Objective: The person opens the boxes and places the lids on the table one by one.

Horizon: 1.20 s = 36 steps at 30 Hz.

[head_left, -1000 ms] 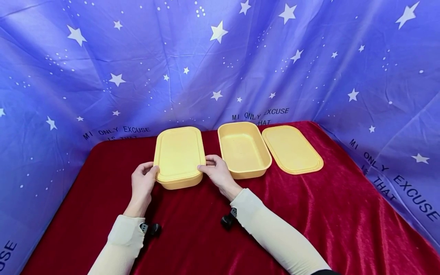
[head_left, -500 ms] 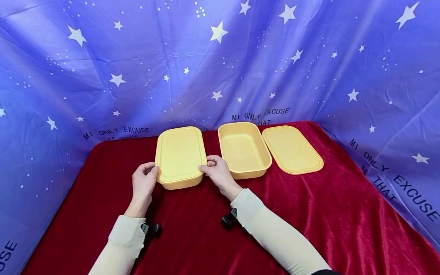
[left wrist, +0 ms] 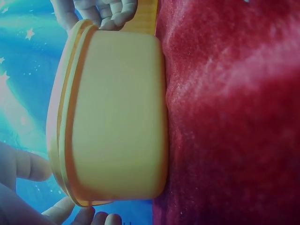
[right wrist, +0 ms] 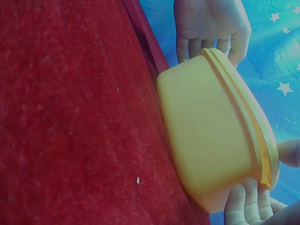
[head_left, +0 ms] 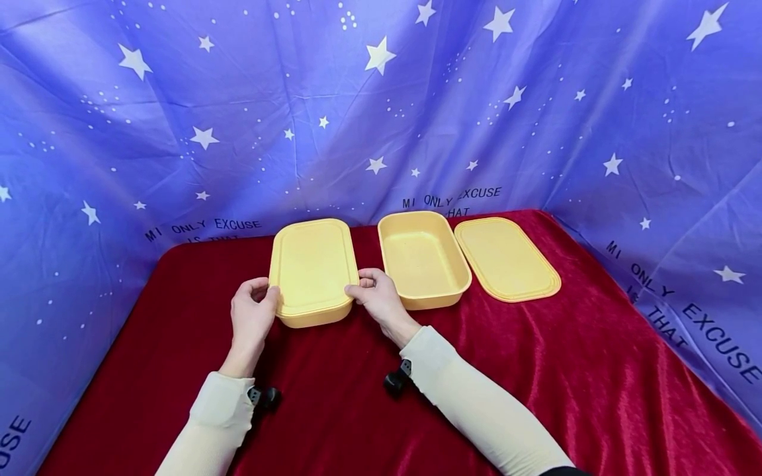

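A yellow lunch box point(head_left: 315, 317) sits on the cloth, its matching lid point(head_left: 312, 264) lying over the top. At the lid's near left edge is my left hand point(head_left: 253, 317), thumb on the rim and fingers bent at the side. My right hand point(head_left: 381, 301) pinches the opposite edge, thumb above and fingers below the rim. In the right wrist view, a narrow gap shows under the lid point(right wrist: 263, 136) at the corner near the right fingers point(right wrist: 251, 199). The left thumb point(left wrist: 33, 166) meets the lid's edge in the left wrist view. The box's inside is hidden.
A second yellow lunch box point(head_left: 425, 301) stands uncovered just right of my right hand. Beside it a loose yellow lid point(head_left: 506, 258) lies flat. Red velvet cloth point(head_left: 333, 403) covers the table, and a blue star-printed curtain point(head_left: 333, 86) hangs behind and at both sides.
The lid has shifted slightly to the right over its box, and both hands have moved a little right with it. The uncovered box and loose lid have stayed put.
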Motion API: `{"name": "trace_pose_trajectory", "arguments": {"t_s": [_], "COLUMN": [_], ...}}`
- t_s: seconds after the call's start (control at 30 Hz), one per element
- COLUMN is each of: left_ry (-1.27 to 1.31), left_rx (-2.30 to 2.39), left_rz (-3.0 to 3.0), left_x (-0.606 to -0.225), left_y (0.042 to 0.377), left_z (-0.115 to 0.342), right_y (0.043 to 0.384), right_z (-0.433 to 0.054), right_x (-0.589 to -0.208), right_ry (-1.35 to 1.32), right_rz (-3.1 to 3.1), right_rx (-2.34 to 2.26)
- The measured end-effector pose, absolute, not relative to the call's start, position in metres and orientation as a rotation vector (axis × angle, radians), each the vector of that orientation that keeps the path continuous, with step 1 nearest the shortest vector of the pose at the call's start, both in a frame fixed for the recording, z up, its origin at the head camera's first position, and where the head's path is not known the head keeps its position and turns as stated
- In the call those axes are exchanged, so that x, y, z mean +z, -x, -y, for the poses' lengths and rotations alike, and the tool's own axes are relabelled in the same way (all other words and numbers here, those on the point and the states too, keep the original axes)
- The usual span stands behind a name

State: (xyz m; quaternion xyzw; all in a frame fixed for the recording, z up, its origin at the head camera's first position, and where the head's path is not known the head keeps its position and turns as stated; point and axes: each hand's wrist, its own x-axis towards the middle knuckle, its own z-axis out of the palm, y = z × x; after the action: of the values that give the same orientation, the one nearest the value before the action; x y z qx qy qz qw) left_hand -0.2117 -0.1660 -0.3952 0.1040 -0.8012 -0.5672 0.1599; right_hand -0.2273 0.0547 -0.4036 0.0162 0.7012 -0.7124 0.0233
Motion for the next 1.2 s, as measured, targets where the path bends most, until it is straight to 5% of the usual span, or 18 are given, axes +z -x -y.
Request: {"name": "trace_pose_trajectory", "arguments": {"t_s": [0.6,1.2], "left_ry": [-0.065,0.066], "left_rx": [-1.303,-1.267], "left_rz": [2.322,2.382], "left_x": [-0.393,-0.388], "left_y": [0.205,0.200], "left_z": [0.159,0.149], "right_y": [0.209,0.226], "right_z": [-0.054,-0.055], "right_x": [-0.375,-0.400], "right_ry": [-0.027,-0.042], "right_rz": [-2.160,-2.130], "right_rx": [-2.194,-2.234]}}
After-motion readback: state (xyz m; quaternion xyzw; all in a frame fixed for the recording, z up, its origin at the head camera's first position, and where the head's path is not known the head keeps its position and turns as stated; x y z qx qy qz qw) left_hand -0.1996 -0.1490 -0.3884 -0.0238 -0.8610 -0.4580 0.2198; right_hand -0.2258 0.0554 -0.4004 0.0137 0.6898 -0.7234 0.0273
